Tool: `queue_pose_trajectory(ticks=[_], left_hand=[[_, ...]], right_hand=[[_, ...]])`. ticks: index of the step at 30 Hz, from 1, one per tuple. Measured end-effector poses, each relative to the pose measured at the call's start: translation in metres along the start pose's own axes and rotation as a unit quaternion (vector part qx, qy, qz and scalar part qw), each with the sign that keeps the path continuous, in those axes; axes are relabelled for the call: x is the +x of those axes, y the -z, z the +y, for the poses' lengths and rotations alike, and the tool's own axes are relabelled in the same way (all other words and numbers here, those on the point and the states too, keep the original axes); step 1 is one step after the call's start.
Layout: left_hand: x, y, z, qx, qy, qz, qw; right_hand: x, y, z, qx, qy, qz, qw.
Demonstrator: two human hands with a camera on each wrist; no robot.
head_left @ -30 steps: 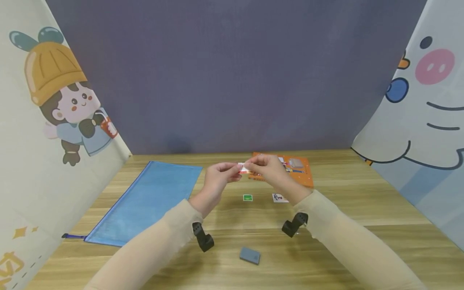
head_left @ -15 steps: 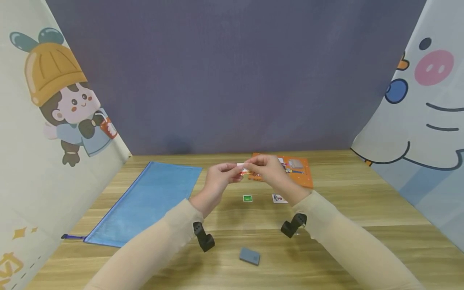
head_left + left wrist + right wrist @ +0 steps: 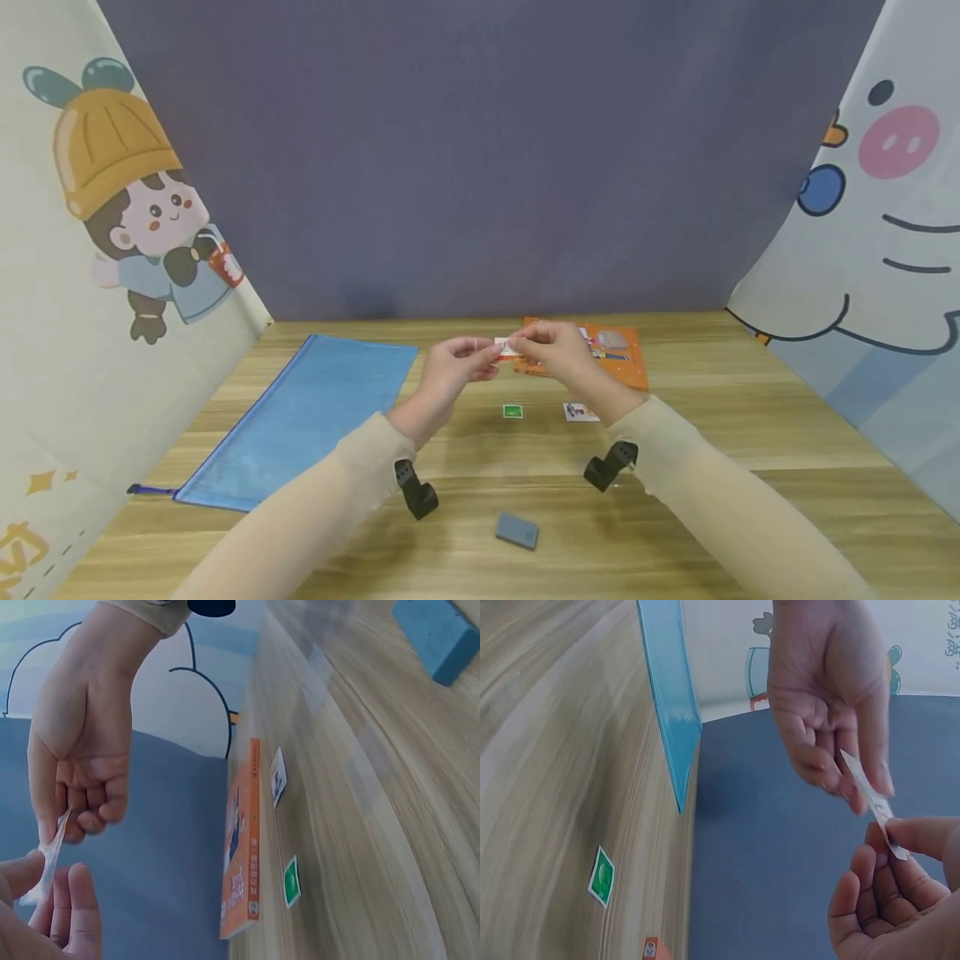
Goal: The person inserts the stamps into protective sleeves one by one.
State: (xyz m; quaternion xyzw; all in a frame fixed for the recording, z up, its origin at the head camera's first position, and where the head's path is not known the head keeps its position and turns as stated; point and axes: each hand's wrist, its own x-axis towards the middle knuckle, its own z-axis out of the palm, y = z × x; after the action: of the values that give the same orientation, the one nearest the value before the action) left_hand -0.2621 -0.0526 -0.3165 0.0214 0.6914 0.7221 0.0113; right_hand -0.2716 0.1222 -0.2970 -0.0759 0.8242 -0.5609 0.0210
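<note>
Over the table, a small thin white-and-red paper piece (image 3: 505, 347) is held up between both hands. My left hand (image 3: 445, 377) pinches its left end between thumb and fingers. The right hand (image 3: 558, 350) pinches the other end with thumb and forefinger. Seen nearly edge-on in the right wrist view, the piece (image 3: 876, 802) looks pale and flat, with the fingertips hiding part of it. On the table below lie a green-and-white square like a sticker (image 3: 513, 412) and a small white picture card (image 3: 578, 412), partly covered by the right forearm.
An orange book (image 3: 626, 358) lies behind the right hand. A blue zip pouch (image 3: 315, 408) lies flat at left. Near the front is a small grey-blue block (image 3: 517, 531). Faint clear film pieces (image 3: 367, 765) show on the wood. A dark backdrop (image 3: 480, 167) stands behind.
Both hands stay in nearly the same place. The paper piece tilts slightly between them, and a little more of its white face shows now than half a second ago.
</note>
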Motion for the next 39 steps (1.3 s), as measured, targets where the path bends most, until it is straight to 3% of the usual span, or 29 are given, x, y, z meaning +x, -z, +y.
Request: queue_pose_trajectory(ticks=[6,13,24,39], left_hand=[[-0.003,0.009,-0.001,0.005,-0.017,0.025,0.9995],[-0.004,0.009,0.000,0.013,-0.013,0.045,0.9988],[-0.002,0.009,-0.001,-0.010,-0.027,0.069,0.9972],[-0.001,0.003,0.000,-0.014,-0.027,0.070,0.9971]], right_hand=[[0.001,0.005,0.003,0.013,0.008,0.002,1.000],[0.004,0.006,0.006,0.018,0.020,0.002,1.000],[0.006,0.011,0.011,0.083,0.010,-0.012,0.996],[0.004,0.008,0.010,0.083,0.006,-0.020,0.996]])
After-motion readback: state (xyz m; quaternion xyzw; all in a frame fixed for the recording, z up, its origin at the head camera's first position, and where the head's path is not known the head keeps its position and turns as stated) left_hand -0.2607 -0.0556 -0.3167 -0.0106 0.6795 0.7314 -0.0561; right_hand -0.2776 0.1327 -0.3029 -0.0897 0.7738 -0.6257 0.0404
